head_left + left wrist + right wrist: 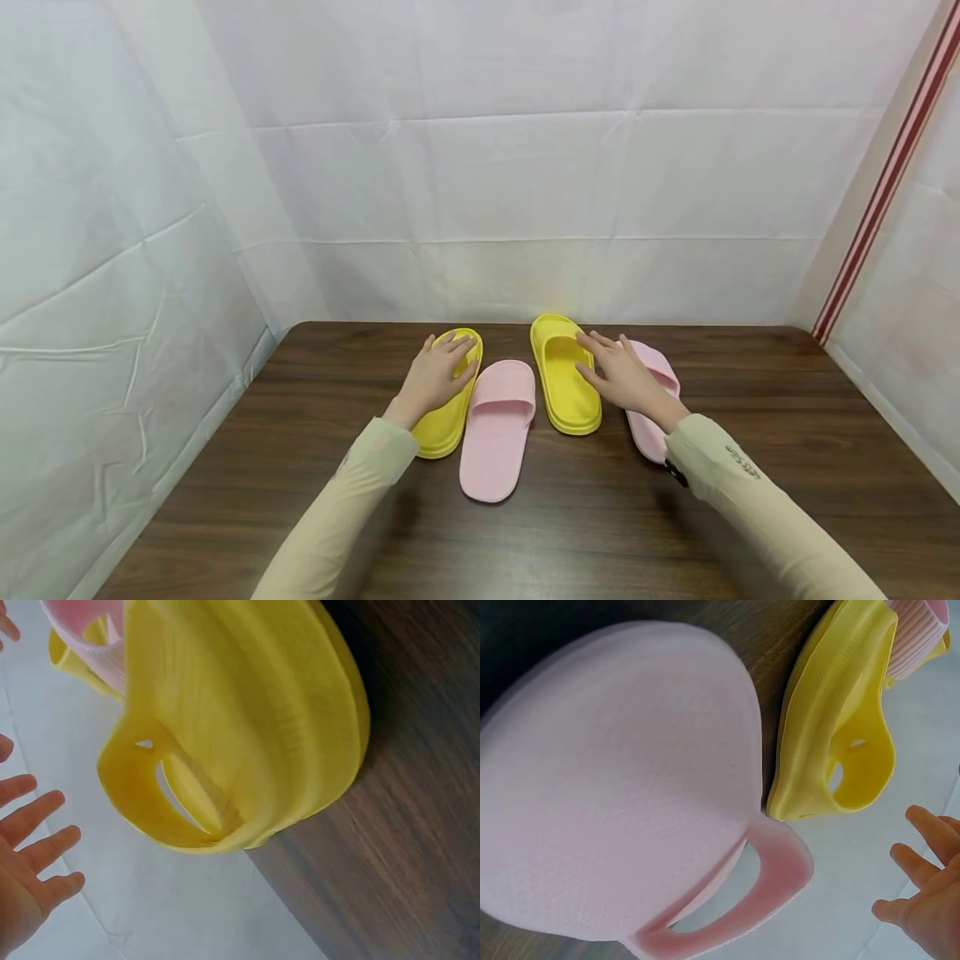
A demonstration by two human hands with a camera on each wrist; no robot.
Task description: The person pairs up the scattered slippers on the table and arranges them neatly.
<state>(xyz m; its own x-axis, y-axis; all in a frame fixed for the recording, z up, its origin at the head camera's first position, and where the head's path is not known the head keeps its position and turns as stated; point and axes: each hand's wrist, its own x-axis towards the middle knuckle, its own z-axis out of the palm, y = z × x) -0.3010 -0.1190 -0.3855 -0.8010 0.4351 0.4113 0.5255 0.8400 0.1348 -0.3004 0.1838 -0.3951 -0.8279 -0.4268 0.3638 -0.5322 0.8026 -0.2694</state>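
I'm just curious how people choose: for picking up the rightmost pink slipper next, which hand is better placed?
Probably the right hand: it hovers by that pink slipper, spread and holding nothing. The left hand is over the leftmost yellow slipper, much farther away.

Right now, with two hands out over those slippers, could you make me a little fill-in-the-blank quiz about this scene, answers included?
1. In the head view, the leftmost slipper is coloured ____.
2. The rightmost slipper is coloured ____.
3. Altogether, the number of slippers on the table is ____.
4. The left hand and right hand both hold ____.

Missing words: yellow; pink; four; nothing.
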